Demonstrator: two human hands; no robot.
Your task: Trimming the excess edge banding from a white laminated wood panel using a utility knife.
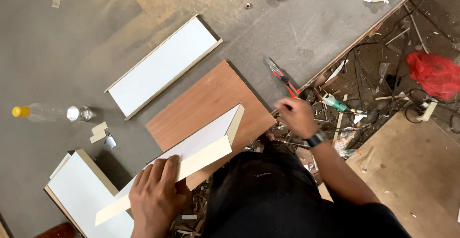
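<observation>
So closest to the camera, the left hand (pixel 155 195) was flat on the near end of a long white-faced board (pixel 187 159), fingers spread over its top face and curled at the pale edge, pressing it down rather than gripping around it. That board ran diagonally, long axis going from lower left up toward the upper right, and its far end sat on top of a brown plywood panel (pixel 206 99) lying on the desk (pixel 72 37). The right hand (pixel 294 116) was off to the right, well apart from the board, at the desk's edge. Its fingers looked pinched together around something small, but I couldn't tell what. A red-handled utility knife (pixel 282 77) lay just beyond it. Further back, a second white panel (pixel 163 65) lay on the same diagonal, with a clear yellow-capped bottle (pixel 48 112) off to the left.
</observation>
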